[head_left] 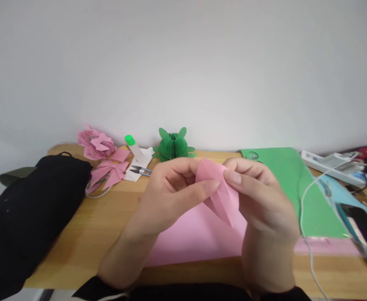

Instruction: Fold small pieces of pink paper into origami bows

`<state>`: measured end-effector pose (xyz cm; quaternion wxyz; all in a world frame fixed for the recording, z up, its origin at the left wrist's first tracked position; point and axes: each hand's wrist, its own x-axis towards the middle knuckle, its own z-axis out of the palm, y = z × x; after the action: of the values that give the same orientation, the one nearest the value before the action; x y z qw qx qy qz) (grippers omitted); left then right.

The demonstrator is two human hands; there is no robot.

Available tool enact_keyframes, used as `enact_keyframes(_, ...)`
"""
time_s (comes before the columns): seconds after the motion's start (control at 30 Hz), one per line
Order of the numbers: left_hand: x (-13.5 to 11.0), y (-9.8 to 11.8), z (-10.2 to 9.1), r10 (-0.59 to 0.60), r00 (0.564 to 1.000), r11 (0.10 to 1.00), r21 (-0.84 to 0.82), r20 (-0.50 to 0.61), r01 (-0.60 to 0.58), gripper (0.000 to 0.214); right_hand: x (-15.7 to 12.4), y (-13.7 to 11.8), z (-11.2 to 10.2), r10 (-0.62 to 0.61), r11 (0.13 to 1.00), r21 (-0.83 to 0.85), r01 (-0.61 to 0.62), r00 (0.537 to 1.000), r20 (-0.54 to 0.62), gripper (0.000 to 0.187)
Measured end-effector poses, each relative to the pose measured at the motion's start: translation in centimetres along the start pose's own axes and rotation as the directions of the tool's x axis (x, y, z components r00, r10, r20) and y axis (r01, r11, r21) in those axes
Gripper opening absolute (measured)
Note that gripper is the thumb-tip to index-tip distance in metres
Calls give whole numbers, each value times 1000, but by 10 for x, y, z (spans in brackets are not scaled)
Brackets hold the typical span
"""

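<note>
Between my hands is a folded piece of pink paper point(224, 200), lifted above the table and showing several creases. My left hand point(173, 192) pinches its left side, the thumb lying across the front and the fingers behind. At the upper right edge, my right hand point(261, 196) grips it between thumb and fingers. The fingertips behind the paper are partly hidden. Under the hands lies a larger flat pink sheet point(196, 238), partly covered by my wrists.
Along the back stand a pink paper flower point(97, 144), a pink bow point(111, 171), a glue stick point(134, 148), thread snips point(141, 170) and a green paper figure point(173, 146). Black cloth point(39, 209) lies left. Right are green sheets point(283, 188), a power strip point(334, 167), a white cable point(302, 213) and a phone point(363, 228).
</note>
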<state>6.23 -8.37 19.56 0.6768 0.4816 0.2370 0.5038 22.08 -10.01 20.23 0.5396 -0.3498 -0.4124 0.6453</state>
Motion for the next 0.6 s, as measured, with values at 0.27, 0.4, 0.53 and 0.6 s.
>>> enact_keyframes(0.27, 0, 3, 1, -76, 996, 997, -20, 45, 77, 12, 2, -3, -1, 67, 997, 21, -69, 992, 107, 26)
enact_keyframes(0.4, 0, 4, 0, -111, 992, 994, -14, 59, 112, 16, 2, -1, -3, 85, 995, 43, -91, 987, 133, 25)
enact_keyframes(0.53, 0, 5, 0, -123, 988, 991, -39, 90, 126, 16, 3, 0, -4, 94, 993, 55, -105, 981, 172, 24)
enact_keyframes(0.6, -1, 5, 0, -126, 987, 990, -47, 97, 131, 14, 4, 0, -4, 102, 992, 52, -113, 978, 183, 26)
